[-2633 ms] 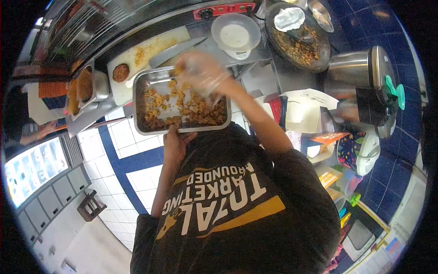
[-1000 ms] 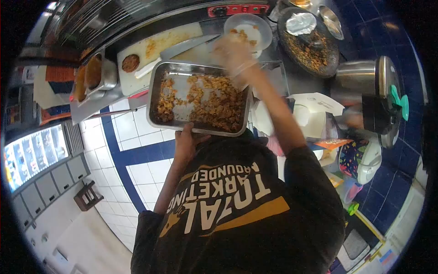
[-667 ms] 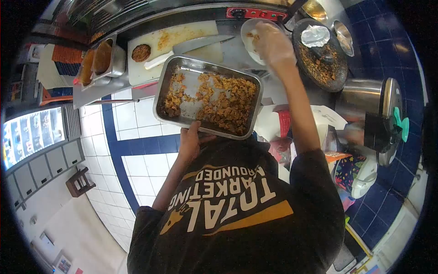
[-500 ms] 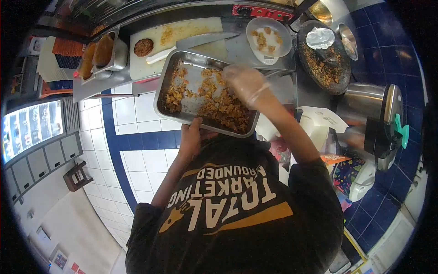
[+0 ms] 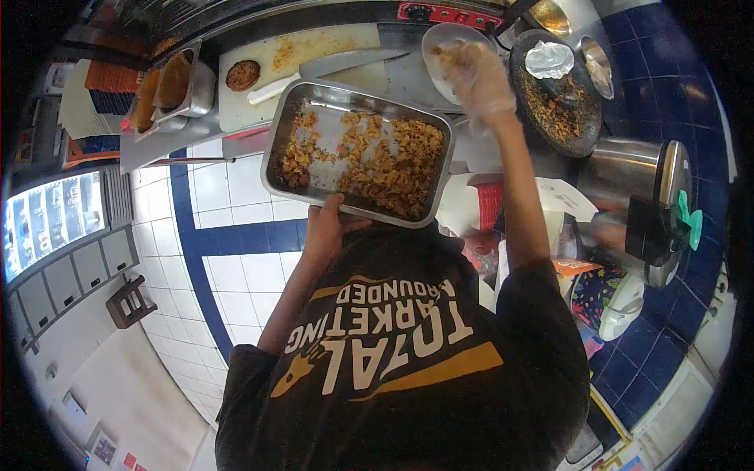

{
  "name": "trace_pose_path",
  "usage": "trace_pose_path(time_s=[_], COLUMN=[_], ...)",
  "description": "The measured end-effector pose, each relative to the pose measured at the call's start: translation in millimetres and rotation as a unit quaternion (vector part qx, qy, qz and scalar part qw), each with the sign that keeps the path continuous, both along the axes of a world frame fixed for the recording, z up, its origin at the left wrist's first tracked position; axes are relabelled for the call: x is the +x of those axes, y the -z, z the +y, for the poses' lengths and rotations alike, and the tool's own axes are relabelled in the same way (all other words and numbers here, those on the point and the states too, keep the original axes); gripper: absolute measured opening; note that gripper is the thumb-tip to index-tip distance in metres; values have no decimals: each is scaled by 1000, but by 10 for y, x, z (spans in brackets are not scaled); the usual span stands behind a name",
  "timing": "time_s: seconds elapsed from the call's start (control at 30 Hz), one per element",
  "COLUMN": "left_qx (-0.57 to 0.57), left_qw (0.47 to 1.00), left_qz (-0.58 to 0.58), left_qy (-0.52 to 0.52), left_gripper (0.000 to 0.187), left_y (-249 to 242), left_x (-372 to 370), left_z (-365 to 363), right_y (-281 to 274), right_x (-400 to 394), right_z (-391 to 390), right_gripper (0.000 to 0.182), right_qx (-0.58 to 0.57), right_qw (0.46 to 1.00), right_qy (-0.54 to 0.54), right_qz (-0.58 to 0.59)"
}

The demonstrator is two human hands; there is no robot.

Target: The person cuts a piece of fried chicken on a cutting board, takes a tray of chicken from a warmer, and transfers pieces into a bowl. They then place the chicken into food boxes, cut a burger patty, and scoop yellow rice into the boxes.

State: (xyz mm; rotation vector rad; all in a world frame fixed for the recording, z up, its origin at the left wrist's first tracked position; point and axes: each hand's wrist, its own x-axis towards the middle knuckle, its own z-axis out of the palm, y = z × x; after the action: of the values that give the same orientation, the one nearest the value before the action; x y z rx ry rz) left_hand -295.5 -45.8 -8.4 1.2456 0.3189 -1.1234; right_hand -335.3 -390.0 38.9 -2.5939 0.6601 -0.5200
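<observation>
My left hand is closed on the near rim of a deep metal tray, holding it at a slight tilt. Inside lie crumbly brown pieces of chopped fried food, heaped towards the right, with another pile at the left end. My right hand, in a clear plastic glove, is over a translucent plastic bowl on the counter. Its fingers look bunched and partly blurred; whatever is between them is hidden. A few brown bits show in the bowl beside the fingertips.
A white cutting board carries a large knife and a round brown patty. At right stands a dark stone mortar with crumbs and crumpled foil. Metal containers of sauce are at left; a steel cooker is far right.
My right hand has moved from the tray up and right to the bowl. The tray, still held by my left hand, has shifted only slightly, and its food is more fully in view.
</observation>
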Motion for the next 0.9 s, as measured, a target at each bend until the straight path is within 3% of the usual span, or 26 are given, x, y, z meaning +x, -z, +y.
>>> trace_pose_path(time_s=[0.07,0.17,0.2,0.27,0.33,0.37,0.4,0.5,0.6,0.7,0.9], left_qx=[7,7,9,11,21,25,24,14,-3,5,12], left_qw=[1000,1000,1000,1000,999,999,999,1000,1000,1000,1000], left_qz=[-12,-19,-19,-19,-10,-6,-11,-21,1,10,5], left_qy=[4,4,3,4,-22,-31,-27,-8,-7,8,-7], left_gripper=[38,38,39,39,40,41,40,39,37,38,41], left_y=[-34,41,40,34,18,10,1,7,4,-69,37], left_x=[-7,-10,-11,-17,-29,-32,-35,-32,4,32,20], left_z=[-19,9,7,-4,-19,-43,-59,-48,-20,-21,-19], right_y=[-1,-78,-294,100,31,101,425,562,543,305,279], right_x=[17,51,33,-138,-310,-354,-364,-373,-374,-405,-516], right_z=[-301,-191,133,452,1096,1272,1388,1561,1580,1499,1381], right_gripper=[29,28,28,31,19,19,18,17,16,20,36], right_qx=[-39,-154,-70,-120,-47,-63,-72,-57,-68,75,113], right_qw=[999,980,989,967,967,962,962,948,966,962,972], right_qy=[17,51,42,-158,-238,-255,-232,-219,-204,-199,-140], right_qz=[-19,117,121,161,84,80,123,225,140,169,152])
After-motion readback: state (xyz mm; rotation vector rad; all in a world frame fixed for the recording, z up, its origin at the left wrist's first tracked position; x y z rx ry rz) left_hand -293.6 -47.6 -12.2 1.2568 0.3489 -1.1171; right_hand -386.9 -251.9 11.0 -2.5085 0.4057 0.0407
